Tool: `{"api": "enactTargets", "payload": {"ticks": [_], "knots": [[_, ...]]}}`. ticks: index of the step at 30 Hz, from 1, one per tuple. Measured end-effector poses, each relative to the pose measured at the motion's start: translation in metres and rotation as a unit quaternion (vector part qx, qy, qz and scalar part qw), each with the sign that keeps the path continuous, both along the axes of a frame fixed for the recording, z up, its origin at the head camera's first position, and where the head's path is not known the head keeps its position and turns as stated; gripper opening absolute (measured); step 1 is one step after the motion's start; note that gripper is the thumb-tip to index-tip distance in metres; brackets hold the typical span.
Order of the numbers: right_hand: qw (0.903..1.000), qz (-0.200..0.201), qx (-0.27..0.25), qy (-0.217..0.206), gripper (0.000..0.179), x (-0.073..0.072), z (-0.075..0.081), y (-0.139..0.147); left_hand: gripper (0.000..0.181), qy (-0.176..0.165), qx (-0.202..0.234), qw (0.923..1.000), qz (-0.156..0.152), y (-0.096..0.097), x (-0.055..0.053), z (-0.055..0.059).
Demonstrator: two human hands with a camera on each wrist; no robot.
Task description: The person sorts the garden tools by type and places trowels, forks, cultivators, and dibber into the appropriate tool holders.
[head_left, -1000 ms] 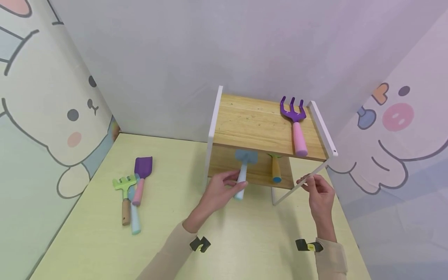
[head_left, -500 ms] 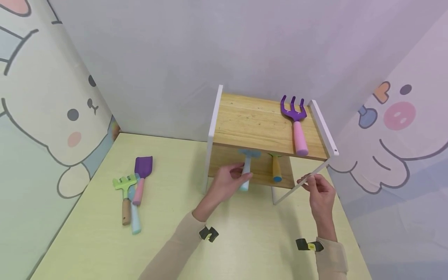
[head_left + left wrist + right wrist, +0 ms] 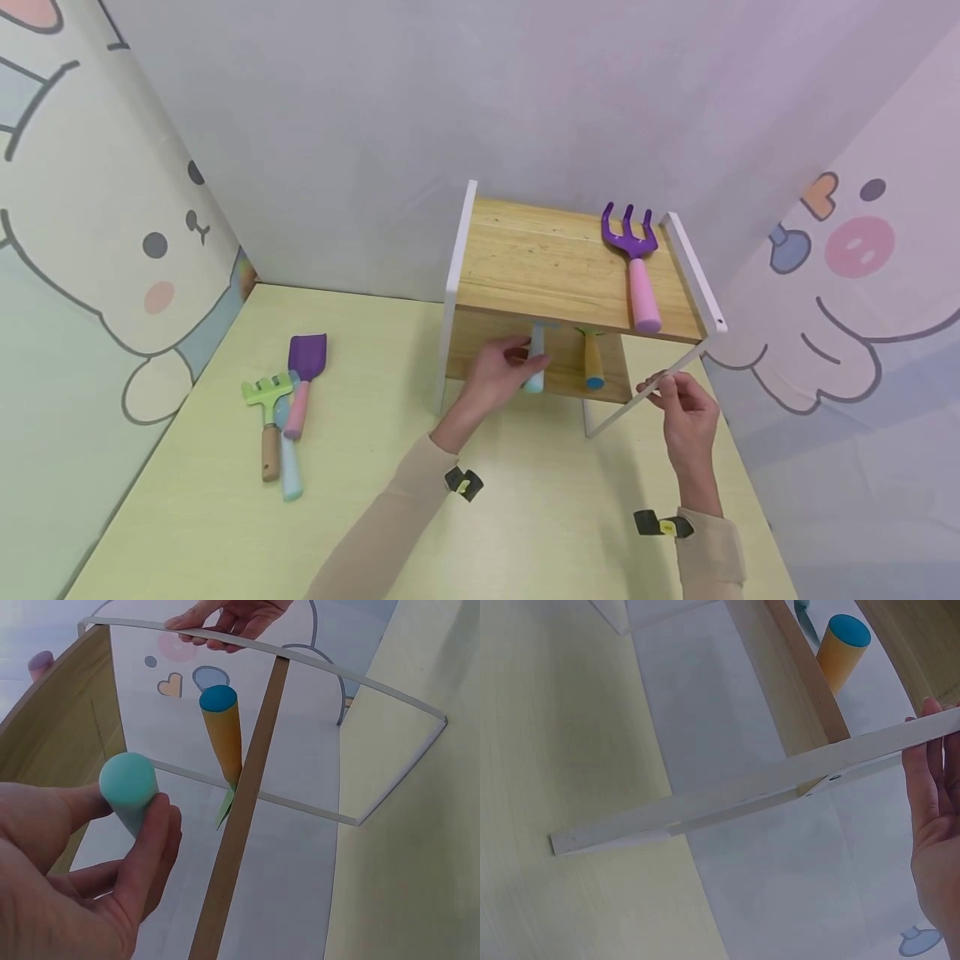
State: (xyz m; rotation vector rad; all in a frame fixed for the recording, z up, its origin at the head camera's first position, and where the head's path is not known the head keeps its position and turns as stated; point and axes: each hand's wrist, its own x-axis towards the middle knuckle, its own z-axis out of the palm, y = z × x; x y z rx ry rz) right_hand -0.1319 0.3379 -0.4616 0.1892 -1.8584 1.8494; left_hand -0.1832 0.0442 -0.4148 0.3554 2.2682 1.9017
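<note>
My left hand (image 3: 497,373) pinches the light blue handle (image 3: 536,346) of a toy garden tool between thumb and fingers. The tool's head is mostly hidden beneath the upper board of a small two-tier shelf (image 3: 540,262). In the left wrist view, the handle's round mint end (image 3: 127,780) faces the camera. On the lower board (image 3: 562,379), a tool with a yellow handle (image 3: 593,362) and blue end lies to the right of it. My right hand (image 3: 686,417) holds the shelf's white side frame (image 3: 637,400), fingers curled over the bar.
A toy fork with purple tines and pink handle (image 3: 642,296) lies on the upper board's right side. At the table's left lie a purple shovel (image 3: 307,358), a green rake (image 3: 268,396) and a light blue-handled tool (image 3: 290,471). Walls stand behind and beside the table.
My left hand has moved right and farther in, carrying the light blue tool deeper between the boards; its head has slipped from sight. The right hand stays on the frame.
</note>
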Motion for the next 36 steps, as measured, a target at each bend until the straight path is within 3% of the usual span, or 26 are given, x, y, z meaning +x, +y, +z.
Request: {"api": "enactTargets", "payload": {"ticks": [10, 23, 31, 36], "knots": [[0.9998, -0.017, -0.004, -0.009, 0.014, -0.002, -0.001, -0.002, 0.049, -0.014, 0.008, 0.9998, 0.012, 0.007, -0.011, -0.007], [0.9995, 0.007, -0.029, 0.008, 0.013, -0.004, 0.001, -0.004, 0.039, -0.02, 0.023, 0.9995, 0.005, 0.014, -0.021, -0.013], [0.9996, -0.013, -0.023, -0.008, 0.013, -0.001, 0.0, -0.002, 0.039, 0.006, -0.023, 0.9984, 0.051, 0.022, -0.022, -0.014], [0.9994, -0.026, -0.016, -0.018, 0.016, -0.001, 0.0, -0.002, 0.033, -0.004, -0.012, 0.9983, 0.056, 0.026, -0.021, -0.015]]}}
